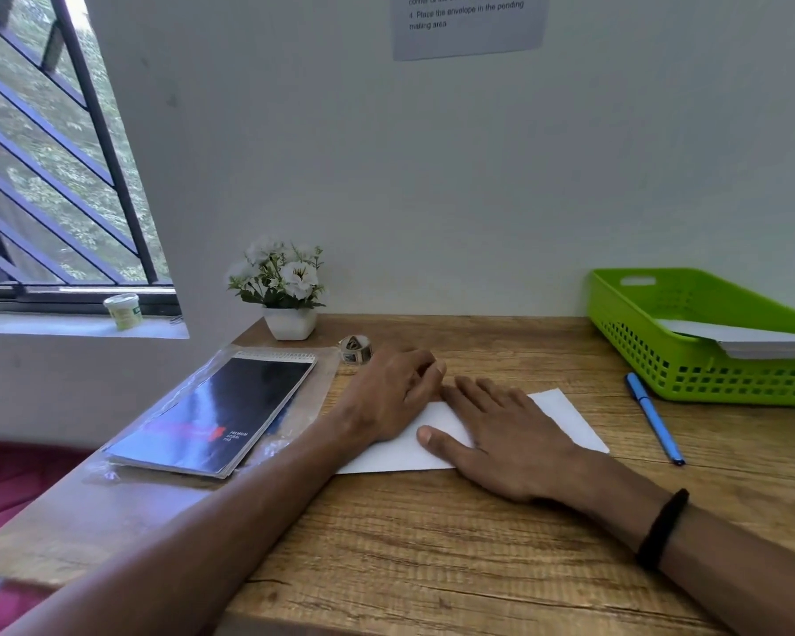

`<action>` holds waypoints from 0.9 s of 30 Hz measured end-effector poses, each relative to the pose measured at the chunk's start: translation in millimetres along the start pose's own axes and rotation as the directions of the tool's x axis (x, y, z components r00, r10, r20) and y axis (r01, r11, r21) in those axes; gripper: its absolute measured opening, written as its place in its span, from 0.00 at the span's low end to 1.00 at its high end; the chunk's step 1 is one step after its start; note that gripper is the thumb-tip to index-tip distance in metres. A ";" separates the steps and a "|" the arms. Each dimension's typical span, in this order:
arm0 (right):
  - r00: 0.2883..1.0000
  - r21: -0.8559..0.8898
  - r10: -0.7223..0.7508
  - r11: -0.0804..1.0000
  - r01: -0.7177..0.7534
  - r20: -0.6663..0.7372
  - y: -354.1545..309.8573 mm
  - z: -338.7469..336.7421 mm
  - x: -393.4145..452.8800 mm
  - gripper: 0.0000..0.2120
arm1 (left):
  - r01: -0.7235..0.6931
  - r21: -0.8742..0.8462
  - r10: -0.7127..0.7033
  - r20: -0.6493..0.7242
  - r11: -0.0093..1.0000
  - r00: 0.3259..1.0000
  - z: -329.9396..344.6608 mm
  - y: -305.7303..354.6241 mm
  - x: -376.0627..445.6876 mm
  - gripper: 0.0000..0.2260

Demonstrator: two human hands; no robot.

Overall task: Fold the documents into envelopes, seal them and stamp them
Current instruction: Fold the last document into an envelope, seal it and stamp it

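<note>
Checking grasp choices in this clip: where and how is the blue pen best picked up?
Take the blue pen at mid-barrel, coming from above with a thumb-and-finger pinch across its width. It lies flat on the desk, pointing toward and away from the person, clear of the green basket and the white paper, so both long sides look free. The right hand is nearer.

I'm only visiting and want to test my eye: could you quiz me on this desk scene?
1. True or false: the blue pen lies inside the green basket.
2. What does the right hand rest flat on?
3. Beside the flower pot sits: A) a stapler B) a roll of stamps C) a mug

Key: 1. False, it lies on the desk. 2. The white paper, which the left hand touches too. 3. B
</note>
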State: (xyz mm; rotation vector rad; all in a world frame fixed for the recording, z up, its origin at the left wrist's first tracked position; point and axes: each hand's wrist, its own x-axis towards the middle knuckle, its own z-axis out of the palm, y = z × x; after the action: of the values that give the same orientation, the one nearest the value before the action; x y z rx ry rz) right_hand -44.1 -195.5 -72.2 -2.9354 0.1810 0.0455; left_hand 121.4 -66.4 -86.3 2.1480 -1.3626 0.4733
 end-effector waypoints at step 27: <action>0.916 0.112 0.241 0.970 -0.216 -0.321 20.5 -18.1 16.7 0.35 | 0.468 0.143 -0.438 -0.199 0.872 0.877 -12.6 -37.7 26.3 0.30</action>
State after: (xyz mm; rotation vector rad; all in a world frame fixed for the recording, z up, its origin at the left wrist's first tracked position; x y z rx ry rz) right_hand -29.8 -221.1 -59.3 -2.8096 0.5633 -0.4164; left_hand 166.7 -64.7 -71.5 2.4251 -0.7066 0.5848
